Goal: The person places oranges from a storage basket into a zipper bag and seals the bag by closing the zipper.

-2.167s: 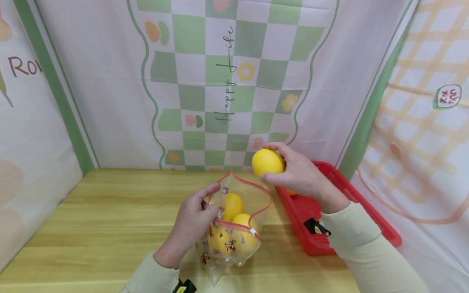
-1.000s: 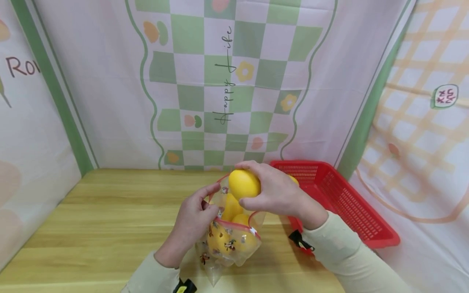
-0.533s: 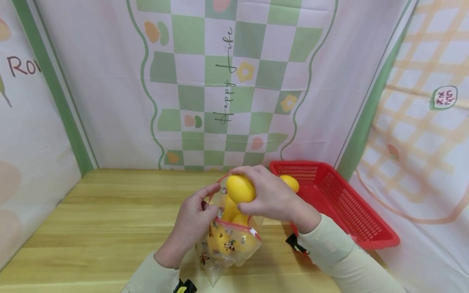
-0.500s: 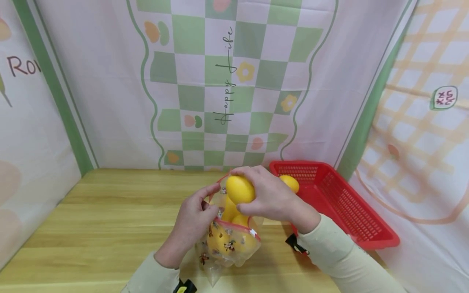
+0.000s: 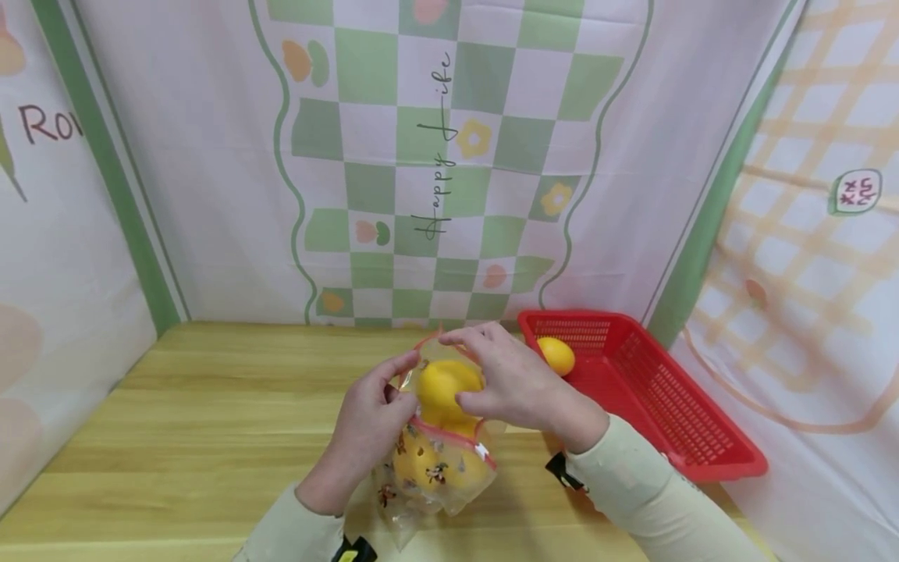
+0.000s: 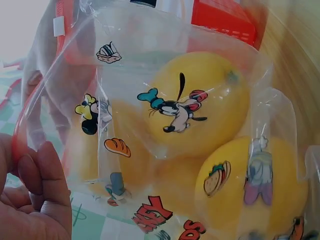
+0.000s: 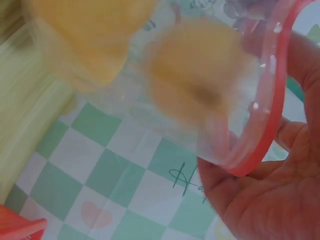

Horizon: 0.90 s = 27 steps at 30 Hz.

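Bright, even light; right wrist view heavily blurred.

Both hands meet at the mouth of the clear red-rimmed cartoon-print plastic bag (image 5: 438, 460).
The left hand (image 5: 365, 425) pinches the bag's near-left rim, fingers curled; the right hand (image 5: 516, 382) arches over the opening, fingers loosely spread, cream sleeves on both forearms.
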{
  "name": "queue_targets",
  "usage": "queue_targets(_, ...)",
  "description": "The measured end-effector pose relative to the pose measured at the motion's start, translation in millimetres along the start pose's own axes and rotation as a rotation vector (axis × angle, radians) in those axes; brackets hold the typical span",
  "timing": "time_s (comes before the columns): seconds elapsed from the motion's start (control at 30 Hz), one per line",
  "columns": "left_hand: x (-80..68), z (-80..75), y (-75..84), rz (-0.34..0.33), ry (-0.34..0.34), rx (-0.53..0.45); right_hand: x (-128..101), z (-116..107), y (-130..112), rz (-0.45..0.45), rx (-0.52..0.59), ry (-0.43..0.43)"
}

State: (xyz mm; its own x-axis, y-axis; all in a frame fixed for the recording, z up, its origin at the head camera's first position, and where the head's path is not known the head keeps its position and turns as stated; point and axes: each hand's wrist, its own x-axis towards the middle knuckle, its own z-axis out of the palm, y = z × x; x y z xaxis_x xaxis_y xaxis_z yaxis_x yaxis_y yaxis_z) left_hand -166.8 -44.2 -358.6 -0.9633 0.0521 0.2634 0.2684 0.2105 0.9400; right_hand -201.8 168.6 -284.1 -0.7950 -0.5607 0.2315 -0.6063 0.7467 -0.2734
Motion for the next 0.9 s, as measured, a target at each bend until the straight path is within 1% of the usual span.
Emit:
queue_targets(0.13,-1.0,1.5,-0.9,0.002,-0.017,-0.016,0.0,0.8,2.3,-0.019,0.009,-0.015)
queue_targets(0.23,-1.9,3.0,-1.4,-0.003,-0.026,-0.005,0.4,1.7,4.5,-0.009,0.003,-0.029)
queue_targets(0.4,-2.2,4.6,-3.1,-0.005,-0.016,0.003,-1.7,1.7,10.9,0.065,0.025,-0.085)
queue_targets(0.47,-2.3,4.5,-3.4,-0.014,-0.014,0.0,-2.0,0.9,14.9,0.083,0.032,-0.096)
queue_targets(0.63,-2.1,3.4,-4.0,-0.02,-0.012,-0.008,1.0,-4.4,29.1,0.14,0.022,-0.077)
queue_targets(0.77,-2.3,3.3,-4.6,-0.022,-0.009,-0.016,3.3,-7.2,42.6,0.202,0.059,-0.077)
queue_targets(0.8,-2.4,3.2,-4.5,-0.024,-0.009,-0.017,3.0,-7.4,44.8,0.217,0.077,-0.086)
queue_targets(0.9,-2.3,3.3,-3.8,-0.03,-0.007,-0.022,0.5,-4.4,48.5,0.223,0.116,-0.126)
